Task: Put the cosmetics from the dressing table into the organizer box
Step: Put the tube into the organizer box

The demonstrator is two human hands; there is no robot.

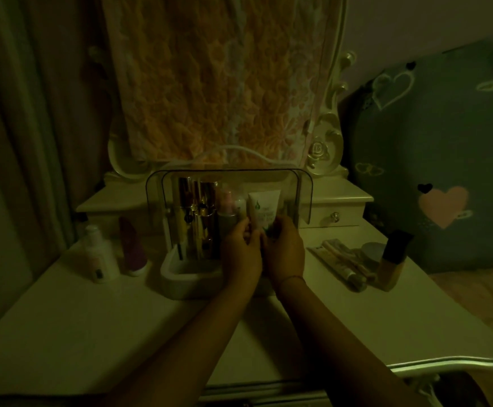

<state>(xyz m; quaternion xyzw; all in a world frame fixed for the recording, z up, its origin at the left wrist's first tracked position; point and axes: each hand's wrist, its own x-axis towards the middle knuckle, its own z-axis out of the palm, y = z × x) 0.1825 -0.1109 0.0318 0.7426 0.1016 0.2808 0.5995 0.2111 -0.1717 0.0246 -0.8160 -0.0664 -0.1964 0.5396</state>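
Dimly lit | left hand and right hand sat close together, fingers curled round the lower end of the white tube | tube stood upright inside the organizer box | on the dressing table: white bottle and purple tube left of the box, foundation bottle right

1. A quilted cloth with an orange and pink flower print hangs down the middle at the back.
2. An ornate cream mirror frame with a carved rose shows just beside the cloth's right edge.
3. A pale pleated curtain hangs at the left.
4. A dark grey-green fabric printed with hearts stands at the right, above a strip of wooden floor.
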